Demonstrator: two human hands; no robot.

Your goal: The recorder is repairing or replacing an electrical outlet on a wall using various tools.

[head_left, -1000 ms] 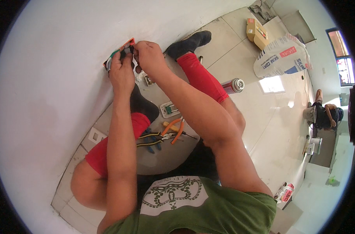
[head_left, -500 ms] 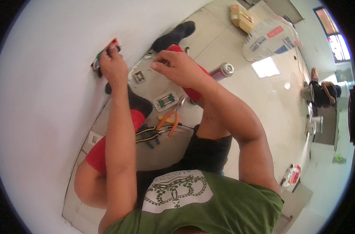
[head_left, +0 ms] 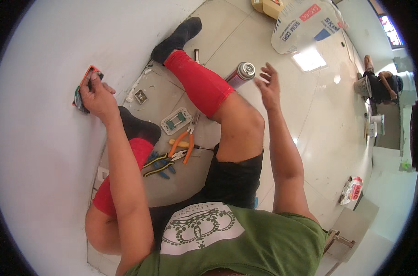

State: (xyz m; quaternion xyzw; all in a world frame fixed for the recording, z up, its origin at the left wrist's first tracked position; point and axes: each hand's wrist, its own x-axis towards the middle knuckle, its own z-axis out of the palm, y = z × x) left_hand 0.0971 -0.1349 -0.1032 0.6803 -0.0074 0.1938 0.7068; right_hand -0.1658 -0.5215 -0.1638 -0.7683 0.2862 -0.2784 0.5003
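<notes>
At the white wall on the left, my left hand [head_left: 97, 94] is closed on an orange-rimmed electrical box [head_left: 90, 73], with dark and green parts showing beside the fingers. The hand hides much of it. My right hand [head_left: 269, 87] is raised with fingers apart and nothing in it. Just left of it stands a metal spray or gas can [head_left: 242, 75], apart from the fingers. Between my legs lie a white switch frame with a green inner part [head_left: 176, 121], orange-handled pliers [head_left: 182, 146], yellow-and-black-handled pliers [head_left: 165, 164] and a yellow-handled screwdriver [head_left: 178, 143].
A small metal-and-white socket piece [head_left: 140, 96] lies by the wall among white debris. Beyond my right foot are a dark cylinder [head_left: 196, 55], a large white sack [head_left: 305, 25] and a cardboard box [head_left: 268, 8]. Another person [head_left: 384, 89] crouches at the far right beside a bucket [head_left: 363, 86].
My right hand has swung from above my right shin out to the right, past the can, and its fingers have spread. The left hand stays at the box. The view has shifted.
</notes>
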